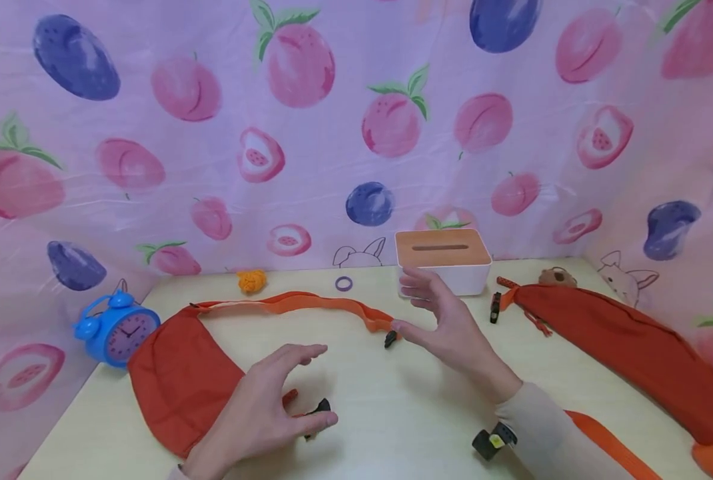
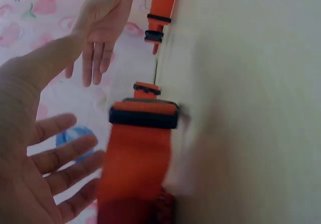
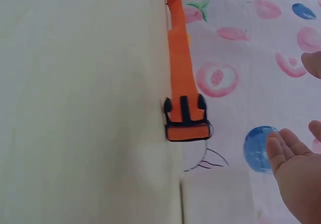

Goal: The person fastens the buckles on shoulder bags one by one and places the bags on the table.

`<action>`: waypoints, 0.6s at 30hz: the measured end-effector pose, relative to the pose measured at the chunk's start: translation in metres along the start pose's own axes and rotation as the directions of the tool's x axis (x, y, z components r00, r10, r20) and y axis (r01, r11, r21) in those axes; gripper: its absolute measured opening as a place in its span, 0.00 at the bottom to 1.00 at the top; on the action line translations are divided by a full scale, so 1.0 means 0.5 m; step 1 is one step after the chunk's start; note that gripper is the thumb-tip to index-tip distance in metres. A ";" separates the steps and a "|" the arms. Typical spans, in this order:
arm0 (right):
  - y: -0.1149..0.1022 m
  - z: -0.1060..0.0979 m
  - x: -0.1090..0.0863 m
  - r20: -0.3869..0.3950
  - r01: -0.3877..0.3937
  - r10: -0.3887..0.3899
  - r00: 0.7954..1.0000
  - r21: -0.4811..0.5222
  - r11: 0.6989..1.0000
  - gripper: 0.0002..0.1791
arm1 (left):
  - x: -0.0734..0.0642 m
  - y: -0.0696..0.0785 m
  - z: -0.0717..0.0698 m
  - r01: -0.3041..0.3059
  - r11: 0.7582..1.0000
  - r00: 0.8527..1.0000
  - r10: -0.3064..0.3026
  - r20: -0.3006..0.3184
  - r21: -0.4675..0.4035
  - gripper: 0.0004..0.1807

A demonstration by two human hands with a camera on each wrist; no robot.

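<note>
My left hand (image 1: 254,407) hovers with spread fingers over the near edge of a red waist bag (image 1: 179,380) on the left of the table. Beside its thumb shows a black buckle (image 1: 322,407), partly hidden. The bag's orange strap (image 1: 302,303) runs rightward to a black side-release buckle (image 1: 390,339); in the right wrist view this buckle (image 3: 185,113) lies at the strap's end. Near that end my right hand (image 1: 452,327) is raised, fingers extended, holding nothing. In the left wrist view an orange strap with a black fitting (image 2: 143,114) lies beside the left hand's fingers.
On the right lies a second red waist bag (image 1: 608,353) with a black buckle (image 1: 495,308) and an orange strap (image 1: 611,443). At the back stand a tissue box (image 1: 446,277), a purple ring (image 1: 344,284) and an orange lump (image 1: 251,281). A blue alarm clock (image 1: 119,330) is far left.
</note>
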State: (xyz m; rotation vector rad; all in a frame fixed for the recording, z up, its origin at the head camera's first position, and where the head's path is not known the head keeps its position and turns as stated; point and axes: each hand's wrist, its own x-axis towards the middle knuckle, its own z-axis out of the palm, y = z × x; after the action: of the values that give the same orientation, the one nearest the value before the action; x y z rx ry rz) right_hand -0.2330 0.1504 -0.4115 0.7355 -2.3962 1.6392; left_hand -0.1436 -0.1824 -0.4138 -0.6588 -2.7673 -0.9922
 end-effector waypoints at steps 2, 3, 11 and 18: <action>0.009 0.009 -0.001 0.018 -0.017 0.016 1.000 0.033 0.999 0.45 | -0.008 -0.013 0.005 0.018 0.998 0.999 -0.016 0.040 -0.061 0.43; 0.014 0.014 -0.001 0.028 -0.025 0.023 0.999 0.050 0.998 0.44 | -0.011 -0.018 0.008 0.025 0.996 0.998 -0.020 0.056 -0.087 0.43; 0.037 0.035 -0.007 0.070 -0.089 0.083 0.994 0.092 0.992 0.42 | -0.014 -0.044 0.024 0.059 0.982 0.988 -0.033 0.149 -0.177 0.36; 0.057 0.049 -0.010 0.094 -0.213 0.212 0.973 -0.005 0.977 0.40 | -0.018 -0.063 0.031 0.024 0.978 0.984 0.013 0.177 -0.206 0.31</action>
State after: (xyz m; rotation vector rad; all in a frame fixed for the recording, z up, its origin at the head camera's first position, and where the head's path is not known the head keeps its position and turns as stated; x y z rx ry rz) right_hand -0.2383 0.1381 -0.4471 0.5868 -2.6184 1.7242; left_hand -0.1491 -0.1976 -0.4462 -0.8049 -2.8405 -1.2971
